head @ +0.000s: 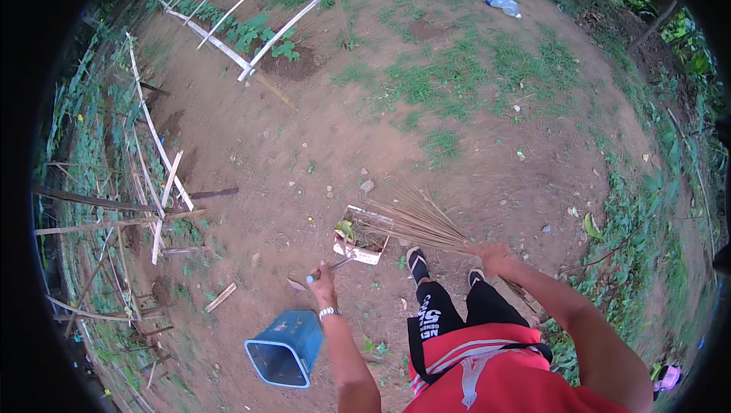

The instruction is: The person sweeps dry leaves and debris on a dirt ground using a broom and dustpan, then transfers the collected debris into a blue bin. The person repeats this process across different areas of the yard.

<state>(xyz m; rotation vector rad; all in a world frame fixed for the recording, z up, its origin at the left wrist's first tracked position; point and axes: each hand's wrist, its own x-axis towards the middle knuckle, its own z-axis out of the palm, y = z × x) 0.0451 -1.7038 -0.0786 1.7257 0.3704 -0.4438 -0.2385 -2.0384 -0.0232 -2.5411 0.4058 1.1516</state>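
Observation:
In my left hand (324,286) is the handle of a dustpan (358,253), which lies low over the bare ground. The pan holds dry debris and a yellow-green leaf (344,230). My right hand (492,257) grips a stick broom (425,220) of thin bundled ribs near its bound end. The broom's spread tips reach over the right side of the dustpan. Just left of my left forearm, a blue plastic bin (291,347) lies on its side, its mouth facing the lower left.
A white-edged wooden trellis (214,42) stands over leafy plants at the upper left. Stick fencing (154,207) with vines runs down the left. A plastic bottle (501,2) lies at the upper right. Wood pieces (220,297), stones (367,186) and a fallen leaf (592,226) dot the soil.

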